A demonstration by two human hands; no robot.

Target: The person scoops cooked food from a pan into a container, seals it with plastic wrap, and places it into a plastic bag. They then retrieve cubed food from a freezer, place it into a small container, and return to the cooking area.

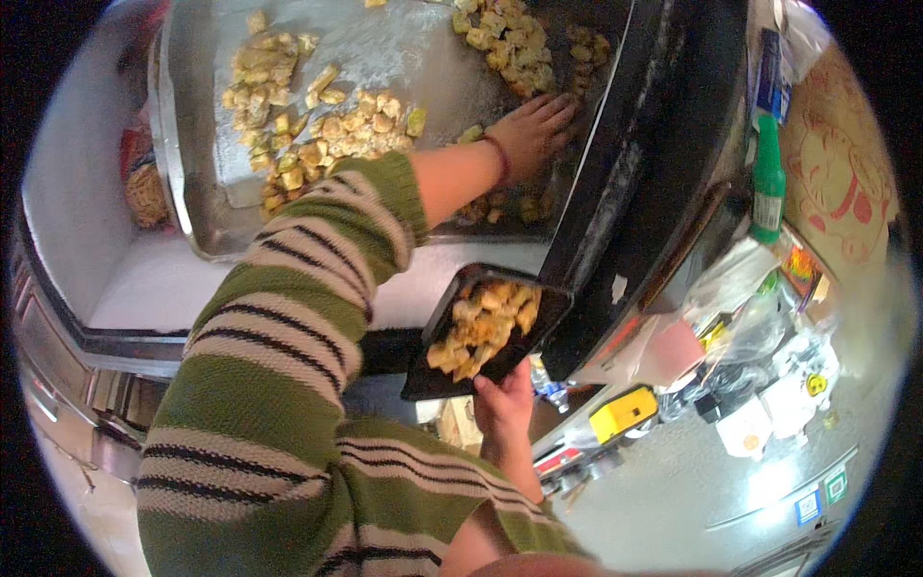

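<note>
My left hand (537, 137), with a dark band at its wrist, reaches palm down to the shaded right side of a large metal tray (404, 43). Its fingers point up and right among chunks of food; what lies beneath them is hidden. Loose yellow-brown food chunks (353, 137) lie in piles on the tray, and another pile (508, 47) is just above my fingers. Nearer to me, my right hand (507, 404) grips the lower edge of a small black tray (530, 346), thumb on top. Similar food chunks (483, 328) fill much of it.
The metal tray sits inside what looks like a frosted chest freezer (166, 288) with a thick black edge (613, 166) on the right. Beyond that edge are a green bottle (769, 180), plastic bags (750, 324) and a yellow object (624, 413). Grey floor (670, 498) shows at lower right.
</note>
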